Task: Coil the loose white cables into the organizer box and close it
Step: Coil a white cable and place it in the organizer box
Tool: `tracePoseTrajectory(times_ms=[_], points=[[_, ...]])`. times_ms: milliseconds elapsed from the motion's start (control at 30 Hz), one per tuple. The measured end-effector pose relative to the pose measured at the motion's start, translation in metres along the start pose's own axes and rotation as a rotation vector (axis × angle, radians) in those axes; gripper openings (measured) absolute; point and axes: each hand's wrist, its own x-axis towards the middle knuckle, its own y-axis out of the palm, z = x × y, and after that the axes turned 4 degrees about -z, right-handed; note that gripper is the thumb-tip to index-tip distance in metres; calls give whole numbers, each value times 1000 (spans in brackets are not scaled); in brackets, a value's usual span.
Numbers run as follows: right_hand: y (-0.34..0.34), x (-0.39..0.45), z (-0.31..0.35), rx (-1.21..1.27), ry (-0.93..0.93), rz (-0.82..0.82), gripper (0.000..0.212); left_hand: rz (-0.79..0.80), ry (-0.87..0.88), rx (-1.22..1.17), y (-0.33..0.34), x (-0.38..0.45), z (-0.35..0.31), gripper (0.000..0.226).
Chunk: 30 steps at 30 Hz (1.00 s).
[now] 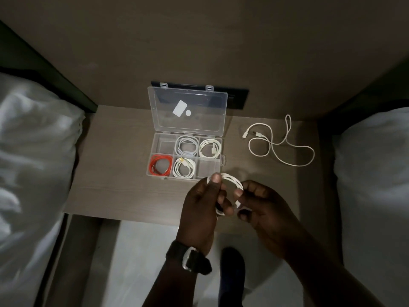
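From my head view, I judge I am finishing a coil (230,180) of white cable, held in the air just in front of the box (185,156). My left hand (200,209) is closed on its left side, thumb on top; my right hand (263,209) pinches the right side near the plug, fingers curled. Next I should lower it into the free near-right cell, tucked flat. One loose cable (281,142) lies right of the box; the lid (188,108) stands open.

Dim, grainy view, soft glare on the clear lid (188,109), wide-angle bending and blur at the edges.
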Motion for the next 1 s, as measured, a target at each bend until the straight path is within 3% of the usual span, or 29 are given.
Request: tracePoseTrajectory(times_ms=[133, 233, 333, 433, 500, 567, 633, 733, 833, 1000], points=[[11, 23, -7, -37, 32, 53, 11, 20, -196, -200, -23, 24, 5, 30], [13, 38, -11, 24, 171, 175, 34, 189, -341, -417, -37, 39, 4, 30], [10, 46, -11, -36, 225, 265, 39, 309, -356, -491, -49, 51, 5, 31], [12, 53, -14, -310, 123, 211, 26, 267, -345, -470, -51, 58, 12, 31], [16, 58, -17, -530, -12, 84, 16, 136, -294, -361, -48, 63, 19, 32], [20, 62, -17, -587, -83, -54, 12, -9, -169, -103, -44, 69, 27, 36], [22, 68, -15, -480, -82, -139, 12, -114, -64, 150, -41, 78, 31, 32], [27, 82, -9, -218, -41, -226, 9, -167, 32, 227, -37, 94, 34, 23], [29, 106, -7, -45, -15, -318, 8, -204, 278, 525, -37, 112, 37, 17], [29, 140, -27, -71, 1, -462, 9, -249, 318, 837, -44, 133, 47, 12]])
